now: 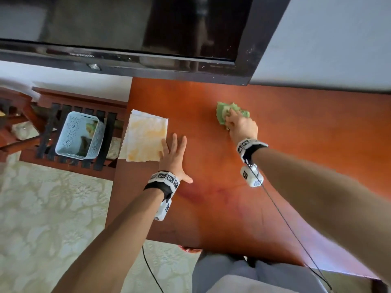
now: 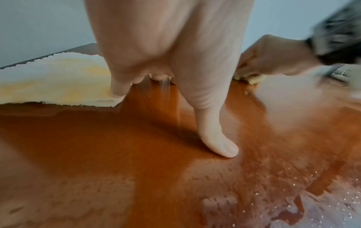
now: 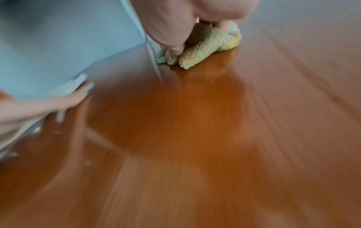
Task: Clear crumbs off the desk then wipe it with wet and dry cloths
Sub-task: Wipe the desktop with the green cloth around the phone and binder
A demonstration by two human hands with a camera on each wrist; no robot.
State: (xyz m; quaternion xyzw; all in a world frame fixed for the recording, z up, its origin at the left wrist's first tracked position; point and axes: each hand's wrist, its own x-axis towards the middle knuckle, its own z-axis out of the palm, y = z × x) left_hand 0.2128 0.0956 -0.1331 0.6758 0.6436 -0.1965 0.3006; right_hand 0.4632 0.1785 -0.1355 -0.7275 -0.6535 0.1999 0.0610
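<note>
The red-brown wooden desk (image 1: 222, 197) shines with wet streaks (image 2: 273, 177) and pale specks. My right hand (image 1: 241, 125) grips a crumpled green cloth (image 1: 223, 112) and presses it on the far part of the desk, below the screen; in the right wrist view the green cloth (image 3: 207, 50) bunches under the fingers (image 3: 175, 49). My left hand (image 1: 173, 153) lies flat with straight fingers on the desk. Its outer fingers rest on the near corner of a white, yellow-stained cloth (image 1: 146, 136) spread at the desk's left edge. The thumb (image 2: 220, 145) touches bare wood.
A black screen (image 1: 127, 39) hangs over the desk's far edge. To the left of the desk, a pale blue perforated basket (image 1: 79, 138) stands on a dark slatted rack. Patterned carpet (image 1: 42, 218) lies below. A cable (image 1: 285, 220) runs from my right wrist.
</note>
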